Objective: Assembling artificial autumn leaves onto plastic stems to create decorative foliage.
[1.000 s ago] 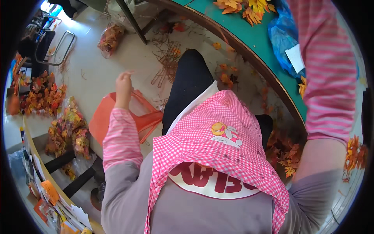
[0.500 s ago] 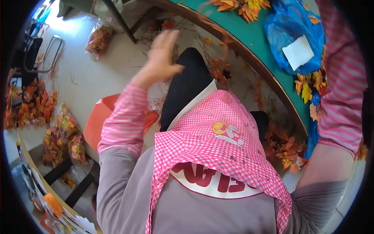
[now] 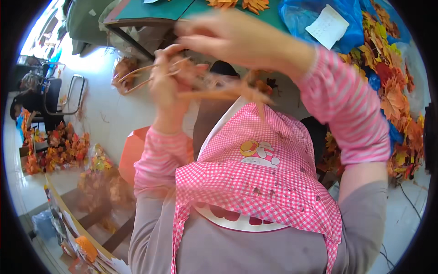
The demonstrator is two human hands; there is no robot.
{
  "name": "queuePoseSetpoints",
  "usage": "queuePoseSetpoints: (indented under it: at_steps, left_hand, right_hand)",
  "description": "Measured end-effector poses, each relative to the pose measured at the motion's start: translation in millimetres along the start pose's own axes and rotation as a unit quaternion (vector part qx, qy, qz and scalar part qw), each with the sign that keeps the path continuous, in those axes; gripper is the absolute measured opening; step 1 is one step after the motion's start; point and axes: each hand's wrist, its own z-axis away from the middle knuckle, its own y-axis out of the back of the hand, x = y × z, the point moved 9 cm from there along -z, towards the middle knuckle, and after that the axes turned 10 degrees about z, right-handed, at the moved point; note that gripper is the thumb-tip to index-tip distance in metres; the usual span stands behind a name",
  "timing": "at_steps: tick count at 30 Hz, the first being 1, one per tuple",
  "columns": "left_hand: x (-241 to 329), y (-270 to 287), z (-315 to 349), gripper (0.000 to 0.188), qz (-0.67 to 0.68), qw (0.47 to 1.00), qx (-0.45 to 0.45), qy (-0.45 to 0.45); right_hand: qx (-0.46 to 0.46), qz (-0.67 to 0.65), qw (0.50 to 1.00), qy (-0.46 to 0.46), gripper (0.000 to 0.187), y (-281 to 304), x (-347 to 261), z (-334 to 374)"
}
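Beyond the apron, the right hand is smeared, its fingertips indistinct. Toward the apron's left, the left hand is blurred too; how its fingers sit on the brown stems cannot be told. Past the apron, the top edge cuts off the bench, and marks on the white paper are too small to read. Left of the apron, a striped sleeve partly hides an orange thing, and bagged leaves blur. The apron covers much of the shirt's print.
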Motion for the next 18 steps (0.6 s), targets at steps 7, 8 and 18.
queuePoseSetpoints:
  at_steps: [7, 8, 18]
  left_hand:
    - [41, 39, 17, 0.038, 0.102, 0.991, 0.082, 0.032]
    - [41, 44, 14, 0.039, 0.128, 0.987, 0.084, 0.054]
    - [96, 151, -33, 0.041, 0.052, 0.962, 0.268, -0.019]
  right_hand:
    - [-0.055, 0.031, 0.932, -0.357, 0.066, -158, 110, 222]
    - [0.049, -0.025, 0.927, -0.372, 0.047, -153, 110, 223]
    - [-0.051, 0.196, 0.896, -0.395, 0.025, -104, 131, 320]
